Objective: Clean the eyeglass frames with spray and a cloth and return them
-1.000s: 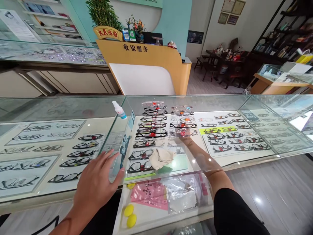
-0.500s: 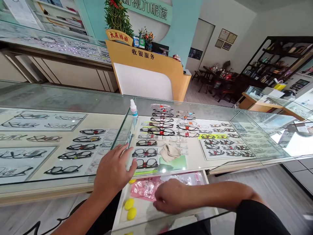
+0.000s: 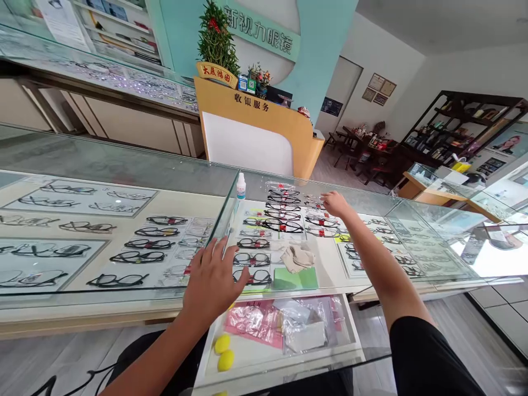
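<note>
My left hand (image 3: 215, 280) rests with spread fingers at the front edge of the glass counter (image 3: 165, 300), near the raised glass pane, and holds nothing. My right hand (image 3: 335, 204) reaches to the back of the right-hand rows of glasses (image 3: 322, 221); its fingertips are at the rear frames, and whether they grip one is too small to tell. Left of it lies another column of dark glasses (image 3: 282, 225). A beige cloth (image 3: 297, 258) lies on a green sheet (image 3: 295, 278). Near the back stands a small white bottle (image 3: 241, 186).
An open drawer (image 3: 243, 363) below the counter holds pink and clear plastic packets (image 3: 305, 330) and yellow oval cases (image 3: 225, 360). More glasses (image 3: 138, 257) lie at left. A wooden cash desk (image 3: 303, 137) stands beyond the counter.
My right hand has moved from above the drawer up and forward to the back rows of glasses, uncovering the packets. My left hand stays at the counter edge. The view has shifted slightly.
</note>
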A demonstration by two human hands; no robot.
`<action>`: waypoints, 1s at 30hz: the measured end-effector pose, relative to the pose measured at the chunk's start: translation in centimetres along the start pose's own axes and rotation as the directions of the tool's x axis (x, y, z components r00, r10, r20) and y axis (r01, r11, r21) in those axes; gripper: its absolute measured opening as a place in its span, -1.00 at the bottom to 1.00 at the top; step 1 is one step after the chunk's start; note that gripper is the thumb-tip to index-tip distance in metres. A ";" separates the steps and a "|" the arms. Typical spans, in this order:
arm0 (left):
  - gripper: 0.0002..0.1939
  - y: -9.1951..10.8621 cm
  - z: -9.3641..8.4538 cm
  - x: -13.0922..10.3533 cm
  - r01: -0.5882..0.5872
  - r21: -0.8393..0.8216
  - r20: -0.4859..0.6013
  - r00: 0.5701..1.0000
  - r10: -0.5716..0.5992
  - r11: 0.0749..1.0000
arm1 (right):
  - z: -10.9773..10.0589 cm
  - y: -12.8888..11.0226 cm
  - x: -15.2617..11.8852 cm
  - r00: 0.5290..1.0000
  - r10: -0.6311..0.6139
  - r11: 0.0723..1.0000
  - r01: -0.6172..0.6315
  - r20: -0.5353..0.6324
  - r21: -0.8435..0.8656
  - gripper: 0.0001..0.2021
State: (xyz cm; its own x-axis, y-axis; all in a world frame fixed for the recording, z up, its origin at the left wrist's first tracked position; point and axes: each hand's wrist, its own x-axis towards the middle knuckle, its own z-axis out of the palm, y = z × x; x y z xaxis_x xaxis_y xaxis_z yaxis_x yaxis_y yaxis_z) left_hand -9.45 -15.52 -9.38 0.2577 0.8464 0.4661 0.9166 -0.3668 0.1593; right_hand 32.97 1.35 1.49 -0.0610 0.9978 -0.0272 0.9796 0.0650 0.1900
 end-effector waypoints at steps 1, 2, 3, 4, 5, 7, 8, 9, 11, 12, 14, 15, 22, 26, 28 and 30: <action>-0.48 0.0 0.0 0.0 0.008 -0.005 0.011 1.000 -0.008 1.000 | 0.7 0.1 0.5 1.000 0.003 1.000 -0.003 0.014 -0.012 -0.55; -0.47 0.0 0.1 0.0 0.013 -0.011 0.022 1.000 -0.013 1.000 | 1.3 0.1 1.0 1.000 0.007 1.000 -0.007 0.026 -0.022 -0.57; -0.47 0.0 0.2 -0.1 0.019 -0.020 0.033 0.999 -0.018 1.000 | 1.7 0.1 1.4 0.999 0.012 0.999 -0.011 0.035 -0.031 -0.60; -0.47 0.0 0.2 -0.1 0.024 -0.028 0.042 0.999 -0.023 0.999 | 2.1 0.1 1.8 0.999 0.015 0.999 -0.014 0.040 -0.037 -0.65; -0.46 0.0 0.3 -0.2 0.028 -0.034 0.048 0.998 -0.027 0.999 | 2.4 0.0 2.3 0.999 0.019 0.999 -0.017 0.042 -0.041 -0.69; -0.45 0.0 0.3 -0.2 0.028 -0.036 0.057 0.998 -0.026 0.999 | 2.8 -0.1 2.9 0.999 0.024 0.999 -0.023 0.036 -0.043 -0.65; -0.45 0.0 0.3 -0.2 0.026 -0.034 0.061 0.998 -0.024 0.999 | 2.9 -0.2 3.2 0.999 0.029 0.999 -0.028 0.029 -0.041 -0.60; -0.44 0.0 0.2 -0.2 0.026 -0.031 0.063 0.998 -0.024 0.999 | 2.9 -0.3 3.2 0.999 0.034 0.999 -0.034 0.020 -0.037 -0.58; -0.44 0.1 0.3 -0.2 0.028 -0.029 0.066 0.997 -0.026 0.999 | 2.8 -0.5 3.0 0.999 0.046 0.999 -0.046 -0.003 -0.023 -0.65; -0.43 0.1 0.3 -0.2 0.031 -0.030 0.066 0.997 -0.029 0.999 | 2.6 -0.6 2.7 0.999 0.050 0.999 -0.050 -0.019 -0.015 -0.66; -0.42 0.2 0.4 -0.2 0.035 -0.030 0.066 0.997 -0.033 0.999 | 1.9 -0.8 1.8 0.997 0.051 0.999 -0.051 -0.062 0.006 -0.56; -0.41 0.2 0.4 -0.1 0.035 -0.030 0.067 0.997 -0.033 0.999 | 1.4 -0.9 1.2 0.995 0.047 0.999 -0.046 -0.088 0.017 -0.51; -0.40 0.4 0.3 0.0 0.047 -0.026 0.098 0.994 -0.044 0.999 | -4.7 -2.6 -8.1 0.972 -0.123 0.982 0.148 -0.198 0.118 -0.47; -0.37 0.5 0.1 0.3 0.014 0.019 0.157 0.987 -0.016 1.000 | -8.6 -5.6 -18.5 0.865 -0.493 0.757 0.481 -0.097 0.442 -0.47; -0.35 0.5 0.1 0.7 0.006 0.040 0.187 0.982 -0.013 0.999 | -9.8 -7.6 -23.6 0.801 -0.596 0.695 0.483 0.051 0.532 -0.45; -0.34 0.4 0.1 1.1 0.010 0.042 0.206 0.978 -0.019 0.999 | -10.2 -9.5 -27.5 0.736 -0.646 0.679 0.430 0.206 0.595 -0.46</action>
State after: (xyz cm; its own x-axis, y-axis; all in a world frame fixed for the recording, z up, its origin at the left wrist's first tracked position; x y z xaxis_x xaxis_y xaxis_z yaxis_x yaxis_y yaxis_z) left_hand -8.76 -14.71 -8.89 0.2978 0.9146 0.2734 0.9313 -0.3412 0.1273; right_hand 23.37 -26.56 10.43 -0.6379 0.6888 -0.3444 0.7530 0.4639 -0.4668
